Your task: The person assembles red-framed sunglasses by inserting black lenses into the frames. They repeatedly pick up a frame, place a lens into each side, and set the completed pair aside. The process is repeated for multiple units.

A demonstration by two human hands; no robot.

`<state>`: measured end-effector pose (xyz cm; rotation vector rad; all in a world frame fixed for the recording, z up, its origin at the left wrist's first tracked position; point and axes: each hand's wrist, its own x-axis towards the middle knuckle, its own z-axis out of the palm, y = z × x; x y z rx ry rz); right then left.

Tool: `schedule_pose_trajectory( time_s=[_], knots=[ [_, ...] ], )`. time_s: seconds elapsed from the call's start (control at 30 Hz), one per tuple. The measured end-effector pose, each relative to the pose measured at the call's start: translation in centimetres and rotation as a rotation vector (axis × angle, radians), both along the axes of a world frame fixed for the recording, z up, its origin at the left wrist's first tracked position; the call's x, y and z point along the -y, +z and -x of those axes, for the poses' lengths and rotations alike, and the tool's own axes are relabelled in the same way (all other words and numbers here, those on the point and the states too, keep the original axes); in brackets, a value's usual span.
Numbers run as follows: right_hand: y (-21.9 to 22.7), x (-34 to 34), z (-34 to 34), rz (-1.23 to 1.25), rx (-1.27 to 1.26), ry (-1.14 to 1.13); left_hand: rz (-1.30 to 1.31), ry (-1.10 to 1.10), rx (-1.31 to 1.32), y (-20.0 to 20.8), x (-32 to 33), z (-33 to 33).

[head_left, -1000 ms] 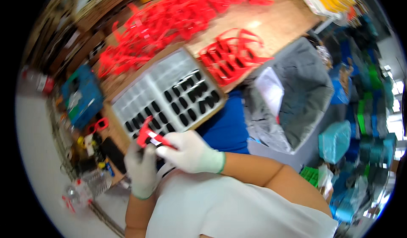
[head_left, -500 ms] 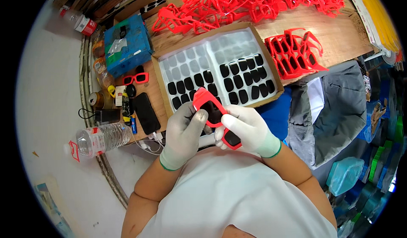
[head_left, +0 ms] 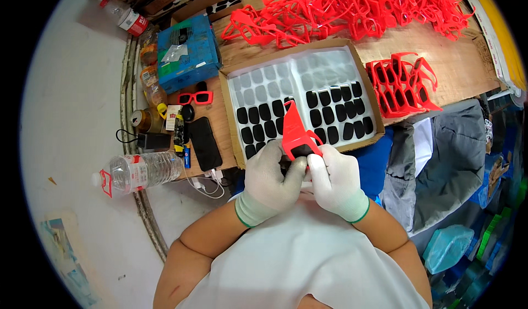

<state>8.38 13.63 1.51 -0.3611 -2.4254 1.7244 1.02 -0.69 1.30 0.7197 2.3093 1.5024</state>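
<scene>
Both hands wear white gloves with green cuffs. Between them, in front of my chest, I hold red sunglasses (head_left: 296, 133) with a dark lens in view; one temple points up and away from me. My left hand (head_left: 273, 178) grips one side of the frame, thumb near the lens. My right hand (head_left: 334, 178) closes on the other side, its thumb at the lens edge. The fingers partly hide the frame's lower part. Just beyond lies a cardboard box (head_left: 226, 106) lined with white sheet, holding rows of dark lenses (head_left: 328, 115).
Red frames (head_left: 330, 9) lie heaped at the far side. Sunglasses with dark lenses (head_left: 399, 86) stand stacked to the right of the box. At left are a blue box (head_left: 187, 53), red glasses (head_left: 196, 97), a phone (head_left: 205, 143) and a clear bottle (head_left: 140, 171). Grey cloth (head_left: 448, 166) hangs at right.
The sunglasses have been turned in my hands, so a temple now points upward and the frame is seen more end-on. My hands have shifted closer together, and the whole view has moved slightly.
</scene>
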Motion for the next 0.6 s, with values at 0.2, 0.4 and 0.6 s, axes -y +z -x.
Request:
schedule_pose_trajectory(
  time_s=[0.2,0.4,0.6],
  knots=[
    [0.9,-2.4,-0.1,0.213,0.096,0.234,-0.085,-0.129,0.220,0.9,0.9,1.4],
    [-1.3,-5.5,-0.1,0.591,0.072,0.678,-0.252,-0.293,0.456,1.9,0.0,4.9],
    [-1.0,-11.4,0.3,-0.090,-0.084,0.268,-0.029,-0.210,0.373,-0.4,-4.7,12.7]
  ],
)
